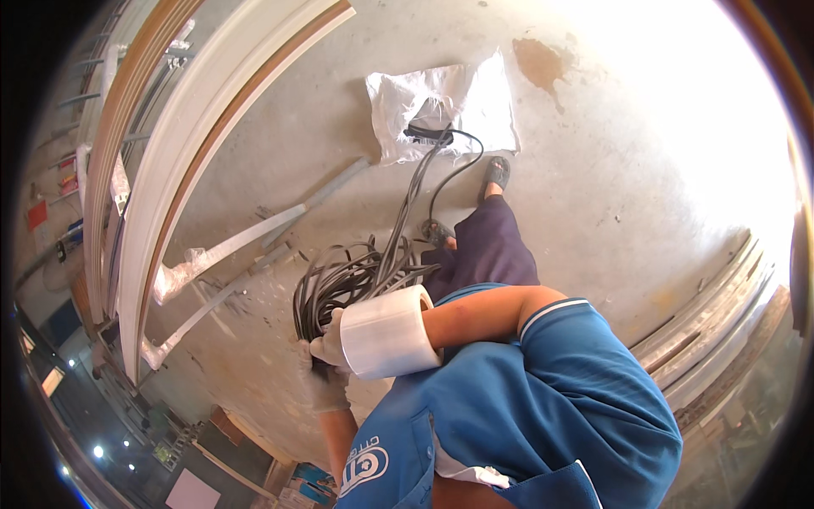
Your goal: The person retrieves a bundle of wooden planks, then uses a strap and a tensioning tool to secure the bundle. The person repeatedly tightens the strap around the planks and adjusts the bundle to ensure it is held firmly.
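Dark coil (343, 280) in 2 gloved hands (327, 386); bulk beyond

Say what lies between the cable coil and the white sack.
Dark cable strands run between the coil and the white sack, with a sandalled foot beside them, as the head view shows.

Washed-out glare upper right, dark rim, fisheye-bent edges

1. Right of the trousers (496, 242): floor (593, 229) gives passage as far as long rails (699, 338).
2. Forward: cable strands (409, 204) cross to white sack (487, 110), barring the way.
3. Left: long panels (191, 127) (bent by the lens) block sideways reach.
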